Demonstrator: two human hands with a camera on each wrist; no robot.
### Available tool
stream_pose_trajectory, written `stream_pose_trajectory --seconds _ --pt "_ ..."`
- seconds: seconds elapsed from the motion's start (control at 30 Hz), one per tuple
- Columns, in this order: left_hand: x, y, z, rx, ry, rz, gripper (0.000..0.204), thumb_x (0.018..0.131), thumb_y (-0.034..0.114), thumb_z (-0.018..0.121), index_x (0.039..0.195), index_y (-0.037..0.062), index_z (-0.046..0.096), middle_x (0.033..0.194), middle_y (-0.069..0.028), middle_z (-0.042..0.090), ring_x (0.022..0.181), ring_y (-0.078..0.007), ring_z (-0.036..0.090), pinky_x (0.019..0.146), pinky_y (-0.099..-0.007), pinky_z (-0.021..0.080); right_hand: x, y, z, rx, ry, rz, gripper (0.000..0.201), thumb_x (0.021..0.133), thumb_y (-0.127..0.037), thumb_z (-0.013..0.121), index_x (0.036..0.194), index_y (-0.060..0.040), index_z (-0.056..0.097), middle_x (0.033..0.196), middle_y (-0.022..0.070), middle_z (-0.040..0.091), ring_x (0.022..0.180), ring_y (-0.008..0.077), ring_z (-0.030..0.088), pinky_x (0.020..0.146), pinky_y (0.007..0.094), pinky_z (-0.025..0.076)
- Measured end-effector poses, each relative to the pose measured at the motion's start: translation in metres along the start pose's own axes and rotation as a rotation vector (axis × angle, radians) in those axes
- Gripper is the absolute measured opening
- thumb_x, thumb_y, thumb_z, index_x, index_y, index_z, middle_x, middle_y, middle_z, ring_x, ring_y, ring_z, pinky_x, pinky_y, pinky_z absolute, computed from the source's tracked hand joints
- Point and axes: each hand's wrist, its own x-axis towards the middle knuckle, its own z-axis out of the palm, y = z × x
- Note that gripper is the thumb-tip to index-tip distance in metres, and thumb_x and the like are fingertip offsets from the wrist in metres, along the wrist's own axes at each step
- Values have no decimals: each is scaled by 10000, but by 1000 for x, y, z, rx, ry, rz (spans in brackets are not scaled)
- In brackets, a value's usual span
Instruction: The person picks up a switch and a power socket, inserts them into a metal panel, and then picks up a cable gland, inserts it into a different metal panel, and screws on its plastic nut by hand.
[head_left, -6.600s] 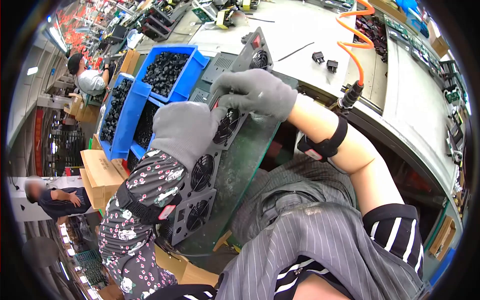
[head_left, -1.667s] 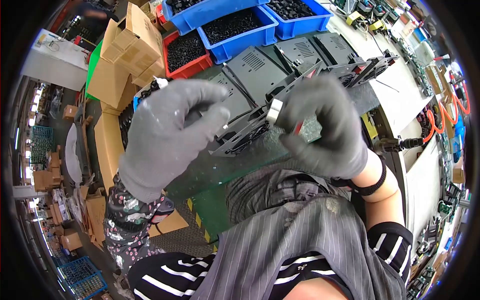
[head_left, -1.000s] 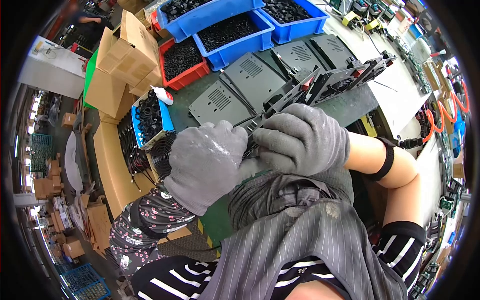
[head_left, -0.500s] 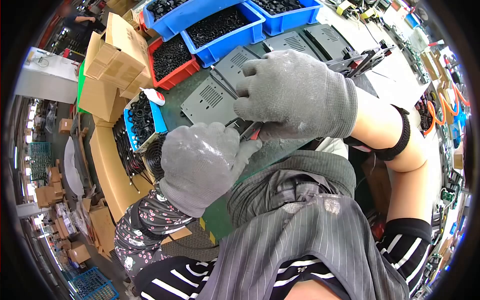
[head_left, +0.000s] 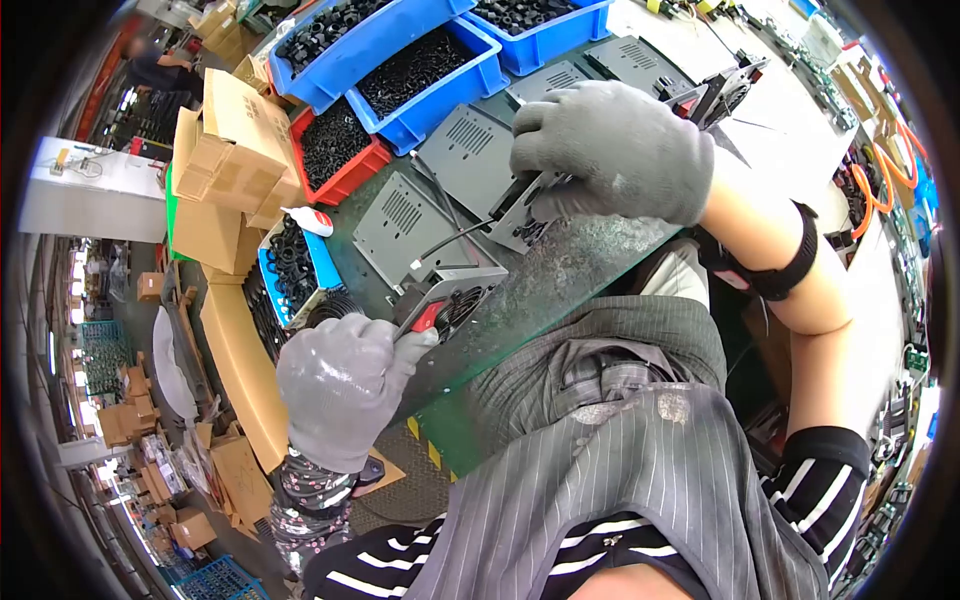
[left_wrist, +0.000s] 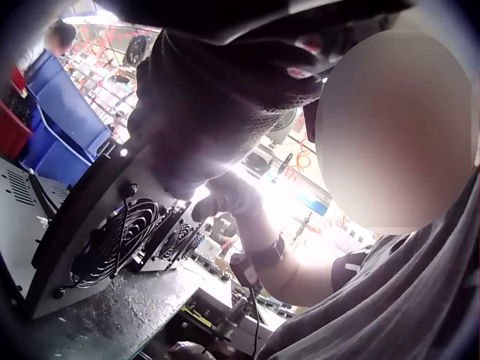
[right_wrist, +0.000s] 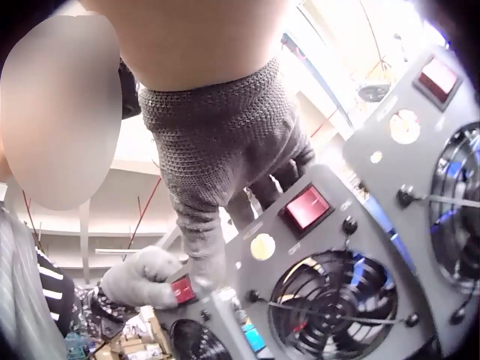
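Observation:
My left hand [head_left: 345,390], in a grey glove, pinches the switch end of the nearest grey metal fan panel [head_left: 455,290], its thumb by the red rocker switch [head_left: 426,317]. In the left wrist view, that panel [left_wrist: 56,274] stands on edge with its round fan [left_wrist: 120,236] showing. My gloved right hand [head_left: 620,150] grips the top of the second fan panel [head_left: 520,222], farther along the bench. From the right wrist, its red rocker switch [right_wrist: 307,209] and fan [right_wrist: 334,296] show below my fingers, which go partly behind it. Vented plates [head_left: 400,215] lie behind the panels.
Blue bins [head_left: 430,115] and a red bin [head_left: 365,165] of small black parts stand behind. A small blue-sided box [head_left: 322,262] and a red-and-white bottle [head_left: 312,221] are at left, beside cardboard boxes [head_left: 235,150]. The green bench edge [head_left: 560,285] runs before my lap.
A white piece held by my right hand earlier is gone from view. From close together on the nearest panels, my hands have parted, the left toward lower left, the right up to the second panel.

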Motion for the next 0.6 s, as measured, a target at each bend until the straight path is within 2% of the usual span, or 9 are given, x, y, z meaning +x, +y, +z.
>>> stream_pose_trajectory --seconds 0.07,0.13,0.17,0.2,0.4,0.47,0.5,0.53,0.6 --pt "2 -1 4 -109 31 -51 287 773 303 729 643 72 620 566 -90 491 527 -289 512 489 -402 368 5 -2 -1 47 -22 22 297 725 -307 747 924 -111 647 941 67 606 898 299 610 748 412 486" --pt "5 0 6 -83 39 -27 247 763 302 734 692 79 655 592 -83 532 547 -281 534 502 -396 385 9 -9 -9 210 -31 -42 195 815 -307 657 854 -118 688 916 77 624 892 278 633 745 393 519" --pt "6 -1 7 -88 35 9 244 758 302 736 700 79 657 602 -76 545 552 -275 540 506 -394 392 5 -12 -11 227 22 -117 201 821 -306 651 889 -119 680 890 76 625 868 284 637 727 406 518" --pt "6 -1 8 -93 29 43 242 753 303 738 707 79 660 612 -69 559 558 -268 547 510 -392 398 3 -18 -15 185 -85 -71 206 826 -308 646 903 -119 669 911 78 621 861 293 636 723 416 515" --pt "12 -8 0 -159 -65 61 298 717 327 762 745 57 640 669 -79 577 613 -277 566 546 -392 427 -20 -9 9 326 59 -102 294 837 -388 626 937 -113 650 974 88 611 845 325 622 715 429 514" --pt "14 -3 -4 -195 -124 24 343 701 355 773 782 50 637 700 -90 582 639 -282 572 565 -392 440 -25 -13 -2 406 98 -83 431 808 -487 637 1004 -104 643 1000 104 618 886 330 615 743 422 509" --pt "15 -2 -6 -219 -66 -10 405 690 398 776 819 44 627 736 -99 582 668 -281 579 592 -388 453 -30 -10 -12 281 198 -128 569 752 -559 667 1073 -90 633 1043 121 623 969 329 598 830 424 483" --pt "16 0 -6 -247 0 -49 470 678 441 779 855 38 617 772 -107 583 697 -279 586 618 -384 467 -37 -4 -22 328 265 -79 606 718 -560 695 1098 -92 638 1089 121 620 1031 328 579 923 440 436" --pt "13 -4 -1 -270 30 -30 571 681 516 767 936 35 593 840 -117 584 721 -262 595 656 -365 483 -60 15 -38 208 394 88 612 691 -490 734 1145 -93 631 1145 123 613 1063 337 566 968 442 412"
